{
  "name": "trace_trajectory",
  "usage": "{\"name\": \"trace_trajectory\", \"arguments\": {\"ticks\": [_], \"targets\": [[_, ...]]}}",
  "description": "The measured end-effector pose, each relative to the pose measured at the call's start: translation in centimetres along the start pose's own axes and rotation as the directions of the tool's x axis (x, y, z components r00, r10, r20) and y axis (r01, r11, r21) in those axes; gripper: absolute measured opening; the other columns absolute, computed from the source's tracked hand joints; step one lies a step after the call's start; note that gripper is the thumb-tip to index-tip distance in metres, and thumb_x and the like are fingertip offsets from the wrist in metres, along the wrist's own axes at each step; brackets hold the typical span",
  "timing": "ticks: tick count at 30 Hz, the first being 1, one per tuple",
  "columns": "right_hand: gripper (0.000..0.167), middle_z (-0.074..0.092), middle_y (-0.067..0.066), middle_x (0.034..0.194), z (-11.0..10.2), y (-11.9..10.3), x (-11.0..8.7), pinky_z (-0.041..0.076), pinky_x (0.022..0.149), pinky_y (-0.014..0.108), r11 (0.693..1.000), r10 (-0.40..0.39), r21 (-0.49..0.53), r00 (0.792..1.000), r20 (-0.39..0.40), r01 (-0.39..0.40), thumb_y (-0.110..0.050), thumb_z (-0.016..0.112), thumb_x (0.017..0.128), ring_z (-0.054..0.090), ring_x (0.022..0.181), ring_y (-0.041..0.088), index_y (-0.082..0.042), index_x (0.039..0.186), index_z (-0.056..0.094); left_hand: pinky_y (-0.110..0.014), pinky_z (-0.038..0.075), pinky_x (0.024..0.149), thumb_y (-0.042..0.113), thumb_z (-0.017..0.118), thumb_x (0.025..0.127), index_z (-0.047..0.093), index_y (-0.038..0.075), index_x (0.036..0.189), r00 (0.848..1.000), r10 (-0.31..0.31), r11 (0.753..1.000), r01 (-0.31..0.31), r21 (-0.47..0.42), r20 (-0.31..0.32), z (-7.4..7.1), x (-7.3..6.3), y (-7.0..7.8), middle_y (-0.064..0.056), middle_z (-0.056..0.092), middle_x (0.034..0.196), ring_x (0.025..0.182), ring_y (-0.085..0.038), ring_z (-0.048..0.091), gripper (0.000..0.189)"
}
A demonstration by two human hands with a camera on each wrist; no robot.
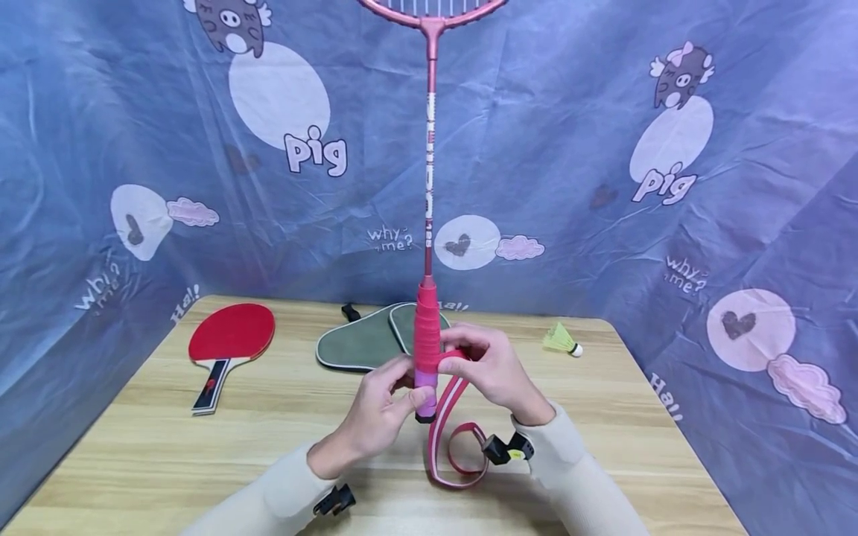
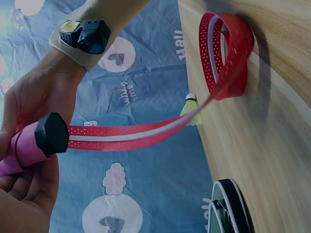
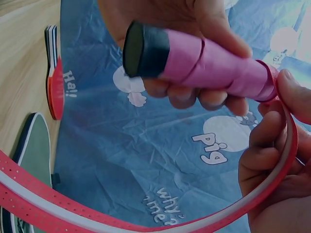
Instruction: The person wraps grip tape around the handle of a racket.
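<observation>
Right hand [image 1: 492,365]: pinched the red tape [image 2: 116,138] between thumb and fingers, right against the racket handle [image 1: 427,327]
Left hand [image 1: 375,413]: curled round the handle's purple lower end, thumb near the black cap [image 2: 53,133]
Handle wrap: red coils covered the upper part, purple showed below
Tape's loose end: ran down from the pinch, white-striped on one side, and curled close to the table [image 1: 134,447]
Racket [image 1: 430,164]: stood upright above the hands, its head cut off by the head view's top edge
Green case [image 1: 362,342]: lay behind the handle
Paddle [image 1: 232,331]: lay far left, red face up
Shuttlecock [image 1: 563,340]: lay on its side, right of the hands
Backdrop [image 1: 570,149]: blue printed cloth
</observation>
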State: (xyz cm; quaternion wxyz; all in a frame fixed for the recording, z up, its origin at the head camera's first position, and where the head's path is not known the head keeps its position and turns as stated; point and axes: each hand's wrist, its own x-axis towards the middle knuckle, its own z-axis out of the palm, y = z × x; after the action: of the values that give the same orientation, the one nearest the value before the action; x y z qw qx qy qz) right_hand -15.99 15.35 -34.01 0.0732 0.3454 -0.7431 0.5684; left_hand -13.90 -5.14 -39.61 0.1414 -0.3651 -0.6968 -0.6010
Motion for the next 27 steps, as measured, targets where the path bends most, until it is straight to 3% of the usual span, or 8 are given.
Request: {"name": "trace_trajectory", "arguments": {"ticks": [5,12,17,22,27], "targets": [[0.03,0.07,-0.012,0.105,-0.4,0.4,-0.2,0.052,0.062,0.019,0.999,-0.013,0.034,1.0,-0.001,0.013,0.0,0.077,0.086,0.061,0.078,0.003,0.012,0.113,0.068,-0.026,0.059,0.076,0.001,0.062,0.098,0.064,0.001,0.117,0.998,-0.032,0.993,0.039,-0.111,0.059,-0.2,0.1,0.3,-0.014,0.065,0.1,0.088,-0.006,0.062,0.02],[0.033,0.073,-0.012,0.11,-0.5,0.5,-0.2,0.056,0.069,0.018,0.995,0.002,0.099,1.0,0.014,-0.004,-0.002,0.075,0.088,0.067,0.087,0.003,0.016,0.114,0.066,-0.024,0.057,0.085,0.0,0.051,0.102,0.059,-0.007,0.124,0.987,-0.051,0.964,0.089,-0.249,0.155,-0.5,0.2,0.3,-0.025,0.064,0.108,0.098,-0.004,0.06,0.024],[0.032,0.074,-0.012,0.109,-0.6,0.7,0.0,0.057,0.072,0.019,0.993,-0.016,0.115,0.999,0.039,0.012,-0.004,0.074,0.089,0.068,0.091,0.003,0.016,0.113,0.066,-0.023,0.055,0.086,0.001,0.047,0.104,0.055,-0.011,0.126,0.977,-0.041,0.944,0.106,-0.313,0.207,-0.6,0.4,0.3,-0.027,0.061,0.108,0.099,-0.004,0.058,0.026],[0.032,0.074,-0.01,0.108,-0.9,0.9,0.0,0.058,0.075,0.02,0.984,-0.025,0.177,0.994,0.103,0.007,-0.006,0.073,0.091,0.068,0.091,0.004,0.017,0.113,0.065,-0.024,0.055,0.087,0.001,0.046,0.105,0.056,-0.01,0.126,0.973,0.012,0.945,0.064,-0.32,0.23,-0.6,0.3,0.1,-0.03,0.058,0.109,0.101,-0.003,0.057,0.026],[0.03,0.074,-0.01,0.107,-1.1,0.9,0.1,0.059,0.073,0.02,0.983,-0.044,0.181,0.995,0.09,0.027,-0.004,0.073,0.091,0.068,0.091,0.004,0.019,0.109,0.065,-0.025,0.057,0.094,0.006,0.056,0.102,0.059,-0.002,0.132,0.981,-0.045,0.962,0.093,-0.257,0.187,-0.4,0.3,0.3,-0.023,0.059,0.122,0.11,-0.005,0.059,0.031]]}}
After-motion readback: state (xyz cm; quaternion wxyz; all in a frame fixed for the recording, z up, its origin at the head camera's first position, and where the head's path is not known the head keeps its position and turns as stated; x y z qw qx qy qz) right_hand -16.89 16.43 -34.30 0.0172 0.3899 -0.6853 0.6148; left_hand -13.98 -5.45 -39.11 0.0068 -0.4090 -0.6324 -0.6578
